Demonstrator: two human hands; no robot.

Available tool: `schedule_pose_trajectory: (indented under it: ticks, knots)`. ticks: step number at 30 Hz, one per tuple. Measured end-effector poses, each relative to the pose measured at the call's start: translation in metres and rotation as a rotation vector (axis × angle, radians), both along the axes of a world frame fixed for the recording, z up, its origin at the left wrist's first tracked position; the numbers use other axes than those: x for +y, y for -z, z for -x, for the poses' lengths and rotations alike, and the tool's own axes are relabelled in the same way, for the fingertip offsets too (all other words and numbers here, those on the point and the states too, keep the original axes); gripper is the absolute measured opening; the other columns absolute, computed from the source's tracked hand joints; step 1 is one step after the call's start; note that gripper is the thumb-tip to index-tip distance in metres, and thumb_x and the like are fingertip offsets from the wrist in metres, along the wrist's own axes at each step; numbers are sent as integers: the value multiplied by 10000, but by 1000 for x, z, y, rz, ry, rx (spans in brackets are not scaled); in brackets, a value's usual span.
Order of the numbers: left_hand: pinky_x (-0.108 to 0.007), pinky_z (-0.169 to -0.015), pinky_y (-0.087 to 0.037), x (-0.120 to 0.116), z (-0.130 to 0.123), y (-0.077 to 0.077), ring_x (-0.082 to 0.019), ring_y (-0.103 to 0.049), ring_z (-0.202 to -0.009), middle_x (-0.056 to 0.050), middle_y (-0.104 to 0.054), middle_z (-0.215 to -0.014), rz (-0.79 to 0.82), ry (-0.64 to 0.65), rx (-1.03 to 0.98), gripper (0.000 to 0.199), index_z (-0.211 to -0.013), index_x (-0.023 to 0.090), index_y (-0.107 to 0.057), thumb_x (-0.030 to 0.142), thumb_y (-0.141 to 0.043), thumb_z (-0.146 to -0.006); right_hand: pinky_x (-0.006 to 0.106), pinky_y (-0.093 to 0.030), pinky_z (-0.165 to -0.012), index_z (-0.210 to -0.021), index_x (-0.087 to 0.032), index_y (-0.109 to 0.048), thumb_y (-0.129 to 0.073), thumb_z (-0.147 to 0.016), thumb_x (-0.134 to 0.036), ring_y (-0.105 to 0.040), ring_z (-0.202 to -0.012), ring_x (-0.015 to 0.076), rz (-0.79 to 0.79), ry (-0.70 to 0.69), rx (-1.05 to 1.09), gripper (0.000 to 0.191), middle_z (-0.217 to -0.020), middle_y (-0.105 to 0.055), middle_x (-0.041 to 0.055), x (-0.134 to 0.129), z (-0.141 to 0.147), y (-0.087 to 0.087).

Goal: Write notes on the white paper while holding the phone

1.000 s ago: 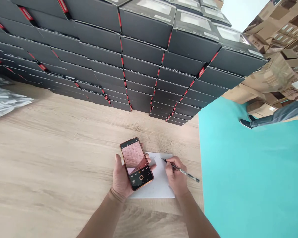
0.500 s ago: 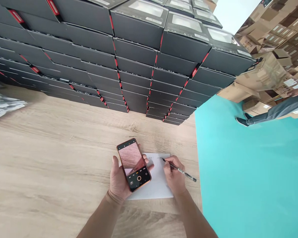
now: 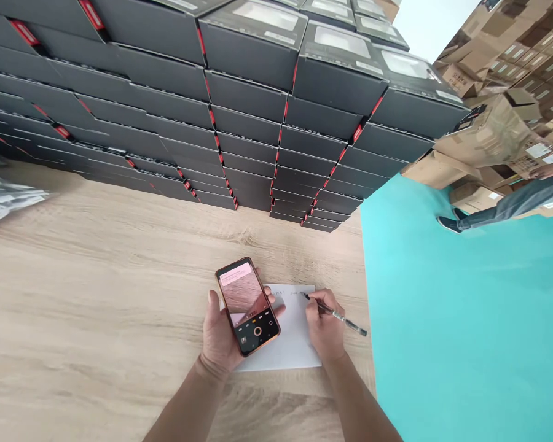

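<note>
wooden table, stacked black boxes behind, plastic bags left

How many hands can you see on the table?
2. The left hand holds a phone above the white paper. The right hand holds a pen with its tip on the paper. Nobody else's hands are on the wooden table.

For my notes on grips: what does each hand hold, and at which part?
Left hand holds the orange-edged smartphone by its long sides, screen up. Right hand grips the slim black pen near its tip, over the white paper sheet.
</note>
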State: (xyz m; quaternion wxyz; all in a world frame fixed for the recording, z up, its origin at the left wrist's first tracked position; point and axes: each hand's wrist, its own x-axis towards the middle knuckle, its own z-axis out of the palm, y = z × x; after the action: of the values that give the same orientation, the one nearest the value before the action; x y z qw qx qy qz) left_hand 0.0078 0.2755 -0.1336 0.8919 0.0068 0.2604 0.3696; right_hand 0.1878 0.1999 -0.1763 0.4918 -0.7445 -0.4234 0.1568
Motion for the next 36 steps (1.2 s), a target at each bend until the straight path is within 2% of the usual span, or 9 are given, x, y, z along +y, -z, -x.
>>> schedule_pose_trajectory:
  ticks: [9, 19, 25, 29, 31, 33, 36]
  knots:
    - [-645, -1081, -431, 0, 1, 1, -289, -661, -1007, -155, -682, -1107, 9, -1, 18, 836, -1350, 198, -609, 689, -785, -696, 259, -411, -540, -768, -201, -567, -476, -854, -221, -505, -545, 127, -18, -5, 5, 127, -608, -510, -39, -2, -1, 1]
    - [-635, -1090, -427, 0, 1, -1, -283, -660, -1010, -150, -679, -1114, 29, -1, 28, 885, -1392, 210, -571, 665, -816, -674, 275, -400, -530, -778, -211, -558, -477, -840, -233, -490, -526, 140, 12, 64, 29, 105, -583, -502, -42, 0, 1, 2]
    - [-641, -1101, -409, -1, 1, 1, -285, -657, -1024, -158, -678, -1123, -8, 3, -14, 842, -1404, 210, -566, 671, -766, -730, 288, -406, -547, -783, -208, -575, -489, -825, -246, -518, -550, 152, 20, 123, 36, 103, -602, -548, -24, -1, 0, 1]
    - [-643, -1113, -396, -1, 2, 2, -281, -659, -1035, -159, -682, -1136, 1, 6, -32, 840, -1408, 212, -564, 659, -774, -729, 284, -394, -527, -747, -211, -561, -493, -825, -262, -484, -531, 142, -21, 133, 202, 116, -597, -521, -34, -1, -2, -1]
    - [-651, -1119, -383, -1, 2, 3, -281, -663, -1030, -161, -686, -1133, 0, 7, -33, 842, -1405, 204, -567, 661, -772, -729, 280, -414, -533, -782, -211, -561, -497, -861, -292, -488, -537, 139, -56, 158, 313, 130, -599, -501, -45, -2, -3, -2]
    - [-656, -1124, -374, 0, 2, 3, -284, -663, -1033, -166, -688, -1135, -9, 5, -33, 840, -1404, 196, -569, 662, -767, -734, 293, -465, -589, -877, -207, -581, -503, -912, -334, -551, -607, 152, -56, 144, 322, 153, -655, -546, -32, -6, -7, -5]
    - [-645, -1125, -379, 0, 1, 4, -280, -662, -1037, -167, -689, -1135, -14, 3, -41, 827, -1399, 193, -576, 653, -768, -739, 342, -523, -717, -1068, -210, -613, -505, -953, -295, -629, -817, 190, 10, 49, 90, 179, -892, -654, 43, -16, -22, -6]
